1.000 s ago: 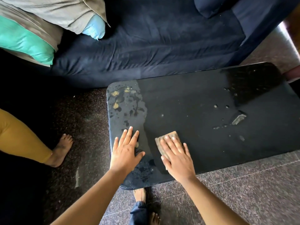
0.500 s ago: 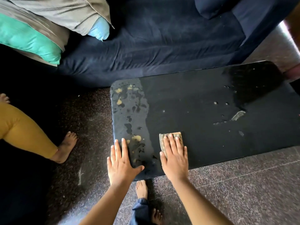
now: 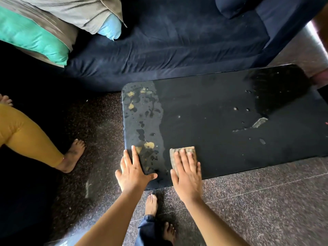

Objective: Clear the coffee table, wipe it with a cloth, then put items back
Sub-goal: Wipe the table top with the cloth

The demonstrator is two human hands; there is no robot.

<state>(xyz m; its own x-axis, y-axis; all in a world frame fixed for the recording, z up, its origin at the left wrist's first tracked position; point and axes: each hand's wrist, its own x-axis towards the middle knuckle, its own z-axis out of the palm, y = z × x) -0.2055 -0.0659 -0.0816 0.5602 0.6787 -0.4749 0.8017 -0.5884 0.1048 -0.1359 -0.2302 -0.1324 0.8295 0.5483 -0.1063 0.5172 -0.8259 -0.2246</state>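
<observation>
Dragged back toward the near edge of the bench (image 3: 221, 103), 7 o'clock: cloth (image 3: 183, 151), pressed under flat right hand (image 3: 187, 176). Also slid back to the corner: left hand (image 3: 133, 173), flat, empty. Mid-wipe, judging by droplets (image 3: 235, 108) left at 3 o'clock.

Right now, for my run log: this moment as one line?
stage: wiping | right hand: flat on cloth | left hand: flat on coffee table | yellow smears: left end, unwiped
</observation>
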